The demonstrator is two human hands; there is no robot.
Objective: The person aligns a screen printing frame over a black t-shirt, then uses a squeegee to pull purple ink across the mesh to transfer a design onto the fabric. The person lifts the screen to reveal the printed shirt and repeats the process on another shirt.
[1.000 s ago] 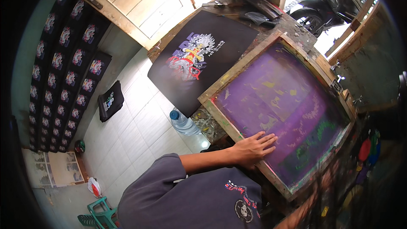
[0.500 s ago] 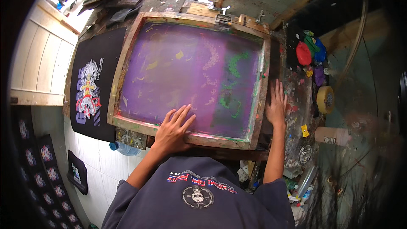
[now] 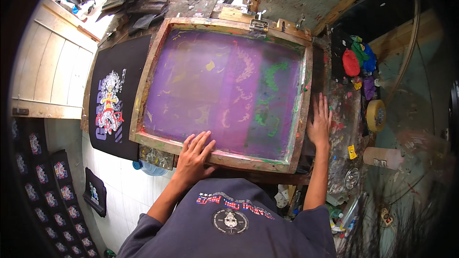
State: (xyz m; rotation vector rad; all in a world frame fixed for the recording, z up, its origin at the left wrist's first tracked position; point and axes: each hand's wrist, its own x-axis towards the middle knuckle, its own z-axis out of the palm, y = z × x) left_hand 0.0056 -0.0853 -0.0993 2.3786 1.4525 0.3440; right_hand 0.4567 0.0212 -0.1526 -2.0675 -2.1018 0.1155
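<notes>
A wooden screen-printing frame (image 3: 135, 114) with purple mesh (image 3: 191, 81) lies flat in front of me; green ink marks the mesh's right side. My left hand (image 3: 193, 156) rests over the near rail, fingers spread, the tips reaching just past its inner edge. Beside the right rail, my right hand (image 3: 320, 123) lies flat with fingers stretched out on a dark surface. Neither hand holds anything. To the left of the frame, a black fabric piece (image 3: 126, 67) carries a colourful printed figure. What lies under the frame is mostly hidden.
Metal hinge clamps (image 3: 258, 26) sit at the frame's far rail. On the right are red, green and blue ink bags (image 3: 351, 62), a tape roll (image 3: 376, 115) and a cylindrical container (image 3: 382, 157). Printed black pieces (image 3: 50, 193) hang or lie at lower left, near a water bottle (image 3: 152, 167).
My left hand has drawn back toward me and slightly left along the frame's near rail. My right hand keeps its place beside the frame. The whole view has shifted a little.
</notes>
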